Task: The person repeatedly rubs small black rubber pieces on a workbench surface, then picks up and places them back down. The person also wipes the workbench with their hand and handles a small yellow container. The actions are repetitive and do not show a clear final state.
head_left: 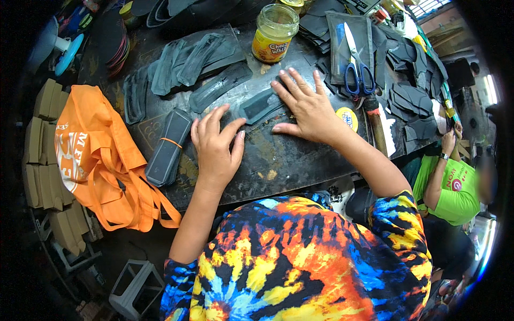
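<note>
1. A flat dark grey strip (261,105) lies at the centre of the frame on a black worktable (278,160); its right end is hidden under the right hand (306,104), which presses on it with fingers spread wide and flat, gripping nothing.
2. The left hand (214,147) rests palm-down on the table just left of the strip, its fingers loosely spread; whether its fingertips touch the strip's near end is hard to tell.
3. A banded stack of dark strips (167,155), tied with an orange rubber band, sits left of the left hand.
4. More loose dark pieces (184,67) overlap toward the upper left, their edges blurring into the dark tabletop.
5. A glass jar with a yellow label (273,33) stands at the top centre; its contents cannot be made out.
6. Blue-handled scissors (356,67) lie on a clear plastic pouch (369,32) at the upper right, the pouch's contents indistinct.
7. An orange cloth bag (99,155) slumps at the left edge of the table, its inside hidden.
8. Another person in a green shirt (455,187) sits at the right rim, partly cut off.
</note>
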`<action>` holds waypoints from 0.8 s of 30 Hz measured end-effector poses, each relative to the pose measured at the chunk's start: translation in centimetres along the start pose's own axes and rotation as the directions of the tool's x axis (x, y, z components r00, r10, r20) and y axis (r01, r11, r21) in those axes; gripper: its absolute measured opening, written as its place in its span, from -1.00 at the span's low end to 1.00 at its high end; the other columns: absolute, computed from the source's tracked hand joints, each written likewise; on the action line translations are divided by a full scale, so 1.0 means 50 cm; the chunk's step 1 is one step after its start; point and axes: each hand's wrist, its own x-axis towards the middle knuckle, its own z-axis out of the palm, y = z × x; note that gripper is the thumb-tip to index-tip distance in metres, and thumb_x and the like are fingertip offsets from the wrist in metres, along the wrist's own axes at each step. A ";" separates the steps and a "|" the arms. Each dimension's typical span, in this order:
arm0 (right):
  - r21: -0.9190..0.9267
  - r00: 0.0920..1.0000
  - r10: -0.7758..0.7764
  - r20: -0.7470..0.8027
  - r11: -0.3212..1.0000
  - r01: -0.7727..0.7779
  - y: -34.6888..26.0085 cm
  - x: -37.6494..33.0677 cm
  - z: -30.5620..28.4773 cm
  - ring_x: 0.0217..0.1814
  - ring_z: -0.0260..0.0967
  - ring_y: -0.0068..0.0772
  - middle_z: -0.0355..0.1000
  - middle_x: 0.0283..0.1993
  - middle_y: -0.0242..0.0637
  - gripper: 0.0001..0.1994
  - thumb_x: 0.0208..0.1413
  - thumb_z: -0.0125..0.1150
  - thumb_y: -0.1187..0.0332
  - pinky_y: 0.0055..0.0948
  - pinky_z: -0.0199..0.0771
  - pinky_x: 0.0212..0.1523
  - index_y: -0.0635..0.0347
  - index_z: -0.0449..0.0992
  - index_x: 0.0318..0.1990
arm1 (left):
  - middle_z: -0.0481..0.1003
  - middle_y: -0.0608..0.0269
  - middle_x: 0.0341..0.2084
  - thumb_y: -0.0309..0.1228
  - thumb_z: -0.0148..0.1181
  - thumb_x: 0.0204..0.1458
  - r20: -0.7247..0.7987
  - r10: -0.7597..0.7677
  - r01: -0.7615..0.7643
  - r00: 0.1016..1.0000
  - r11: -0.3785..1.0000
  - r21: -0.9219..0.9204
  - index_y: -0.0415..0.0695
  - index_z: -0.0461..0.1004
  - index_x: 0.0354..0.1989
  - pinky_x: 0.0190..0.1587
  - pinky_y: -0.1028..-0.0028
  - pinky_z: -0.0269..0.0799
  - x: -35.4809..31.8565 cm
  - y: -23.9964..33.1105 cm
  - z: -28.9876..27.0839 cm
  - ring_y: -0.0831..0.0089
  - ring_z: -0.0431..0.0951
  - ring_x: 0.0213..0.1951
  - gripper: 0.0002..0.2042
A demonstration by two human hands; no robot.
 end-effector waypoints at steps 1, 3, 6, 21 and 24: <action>0.022 0.998 -0.001 0.057 1.000 0.000 -0.012 0.003 0.003 0.72 -0.20 -0.02 0.06 0.62 -0.02 0.05 0.11 -0.05 -0.55 0.46 -0.42 0.55 0.14 0.23 0.51 | 0.44 0.09 0.23 -0.40 0.29 0.11 -0.023 -0.028 0.027 0.999 0.999 -0.046 -0.02 0.63 0.02 0.42 -0.05 0.07 0.000 -0.001 -0.001 0.06 0.36 0.30 -0.72; 0.063 0.998 -0.052 -0.026 0.997 0.053 -0.041 0.013 0.001 0.72 -0.20 -0.02 0.07 0.61 -0.02 0.08 0.10 -0.07 -0.57 0.49 -0.42 0.55 0.18 0.23 0.51 | 0.44 0.04 0.21 -0.45 0.27 0.13 -0.088 -0.071 0.058 0.994 0.987 -0.149 -0.09 0.60 0.03 0.39 0.01 0.15 0.000 -0.004 -0.004 0.03 0.40 0.27 -0.72; 0.098 0.994 -0.100 0.054 0.991 0.094 -0.078 0.034 -0.008 0.72 -0.20 -0.02 0.08 0.61 -0.02 0.10 0.07 -0.07 -0.59 0.51 -0.41 0.54 0.21 0.25 0.50 | 0.45 -0.05 0.15 -0.54 0.22 0.15 -0.188 -0.097 0.043 0.977 0.961 -0.272 -0.22 0.56 0.03 0.29 0.17 0.33 0.002 -0.009 -0.008 0.02 0.46 0.21 -0.73; 0.387 0.973 -0.185 0.140 0.915 0.118 -0.098 -0.006 -0.036 0.75 -0.33 0.06 -0.12 0.68 -0.04 -0.20 0.27 0.00 -0.35 0.47 -0.43 0.55 -0.20 0.17 0.57 | 0.50 -0.06 0.09 -0.49 0.21 0.19 -0.161 -0.172 0.105 0.972 0.928 -0.358 -0.23 0.56 0.01 0.26 0.19 0.37 0.003 -0.015 -0.013 0.04 0.50 0.16 -0.77; 0.654 0.949 -0.242 0.203 0.755 0.053 -0.057 -0.033 -0.063 0.76 -0.42 0.07 -0.20 0.70 -0.04 -0.22 0.29 0.03 -0.28 0.44 -0.47 0.56 -0.14 0.19 0.56 | 0.50 -0.04 0.09 -0.49 0.22 0.19 -0.171 -0.183 0.109 0.968 0.923 -0.368 -0.23 0.57 0.01 0.24 0.22 0.38 0.003 -0.018 -0.013 0.07 0.51 0.15 -0.77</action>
